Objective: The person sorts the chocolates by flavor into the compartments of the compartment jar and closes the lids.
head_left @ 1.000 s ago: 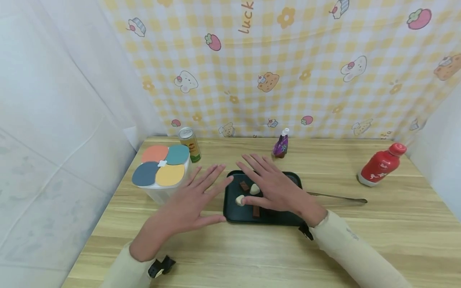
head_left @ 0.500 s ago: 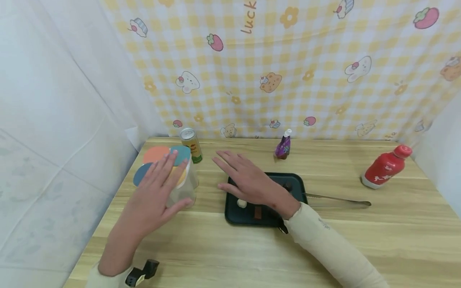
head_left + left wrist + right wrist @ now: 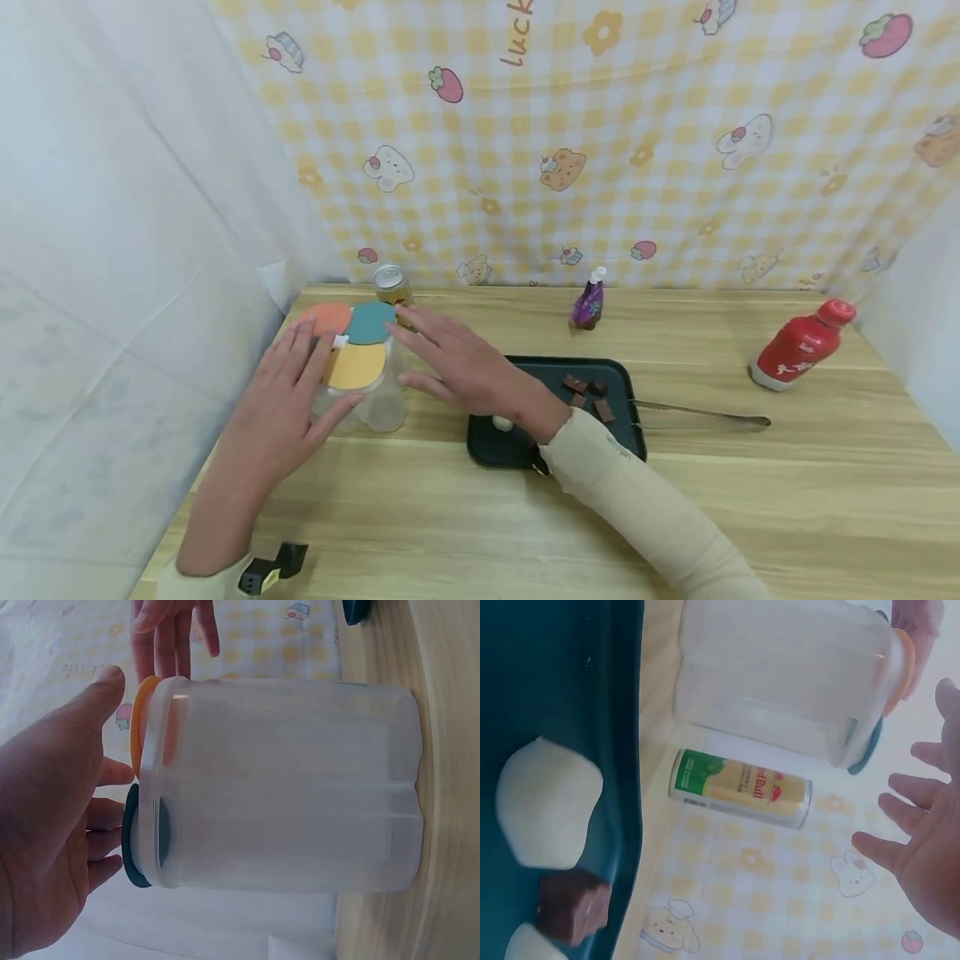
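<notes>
A translucent lidded storage container stands on the table, its lid covered by coral, teal, blue and yellow flaps. My left hand is at the lid's left edge, fingers extended over the blue flap. Whether they touch it I cannot tell. To the lid's right, my right hand reaches across with spread fingers, holding nothing. In the right wrist view, a gap shows between those fingers and the lid. A gold drink can stands behind the container, partly hidden by my right fingers in the head view.
Under my right forearm lies a dark tray with brown chocolate-like pieces and white lumps. Metal tongs extend right from it. A purple pouch stands behind; a red bottle stands far right.
Both hands have moved left, from around the tray to the storage container. The left hand is now at the lid's left edge, the right hand near its right side. More of the tray shows.
</notes>
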### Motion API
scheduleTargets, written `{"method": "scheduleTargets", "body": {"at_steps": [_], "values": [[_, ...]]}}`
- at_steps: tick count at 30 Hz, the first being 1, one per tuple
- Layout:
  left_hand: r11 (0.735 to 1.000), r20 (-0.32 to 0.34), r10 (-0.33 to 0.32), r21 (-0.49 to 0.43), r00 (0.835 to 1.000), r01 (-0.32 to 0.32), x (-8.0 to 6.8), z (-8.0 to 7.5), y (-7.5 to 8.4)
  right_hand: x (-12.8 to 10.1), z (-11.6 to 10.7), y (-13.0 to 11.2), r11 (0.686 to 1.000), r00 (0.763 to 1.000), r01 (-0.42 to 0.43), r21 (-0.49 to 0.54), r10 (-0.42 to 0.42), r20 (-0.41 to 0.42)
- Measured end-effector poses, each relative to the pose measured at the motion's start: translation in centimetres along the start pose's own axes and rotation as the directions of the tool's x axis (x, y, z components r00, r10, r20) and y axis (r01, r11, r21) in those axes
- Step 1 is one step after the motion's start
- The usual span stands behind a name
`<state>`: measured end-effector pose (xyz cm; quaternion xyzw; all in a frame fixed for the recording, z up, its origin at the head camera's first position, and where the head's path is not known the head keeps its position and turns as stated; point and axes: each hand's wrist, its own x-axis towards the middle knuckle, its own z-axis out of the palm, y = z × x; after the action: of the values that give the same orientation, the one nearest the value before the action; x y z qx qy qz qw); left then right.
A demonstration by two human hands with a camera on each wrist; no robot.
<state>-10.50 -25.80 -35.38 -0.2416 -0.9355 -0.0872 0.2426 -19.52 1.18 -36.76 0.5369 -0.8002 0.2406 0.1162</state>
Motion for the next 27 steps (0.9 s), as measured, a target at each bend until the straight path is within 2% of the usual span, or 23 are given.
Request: {"method": "scheduleTargets", "body": {"at_steps": [2, 8, 12, 15, 19, 23, 27], "values": [[1.0, 0.006, -0.009, -0.004, 1.0, 0.009, -0.2, 0.0, -0.2, 0.6, 0.3, 0.1, 1.0, 1.0, 0.004, 0.014, -0.004, 0.011], [1.0, 0.03, 0.018, 0.001, 0.999, -0.018, -0.4, 0.2, -0.7, 1.8, 1.1, 0.4, 0.999, 0.997, 0.031, 0.019, -0.032, 0.074], [0.999, 0.051, 0.033, -0.012, 0.998, -0.033, -0.5, 0.3, -0.8, 1.9, 1.4, 0.6, 1.0, 0.992, 0.016, 0.003, -0.016, 0.125], [0.999, 0.06, 0.038, -0.011, 0.997, -0.038, -0.5, 0.4, -0.8, 1.9, 1.6, 0.7, 1.0, 0.991, 0.003, 0.0, -0.003, 0.133], [0.999, 0.036, 0.045, -0.009, 0.998, -0.045, -0.4, 0.7, -0.7, 1.8, 1.8, 0.7, 0.999, 0.994, 0.014, -0.036, -0.01, 0.107], [0.998, -0.023, 0.055, -0.007, 0.998, -0.055, -0.3, 1.1, -0.5, 1.9, 2.0, 0.6, 0.995, 0.997, 0.028, -0.091, -0.022, 0.073], [0.999, -0.079, 0.044, -0.012, 0.996, -0.045, -0.5, 1.5, -0.3, 2.0, 2.3, 0.6, 0.995, 1.0, 0.01, -0.097, -0.007, 0.028]]}}
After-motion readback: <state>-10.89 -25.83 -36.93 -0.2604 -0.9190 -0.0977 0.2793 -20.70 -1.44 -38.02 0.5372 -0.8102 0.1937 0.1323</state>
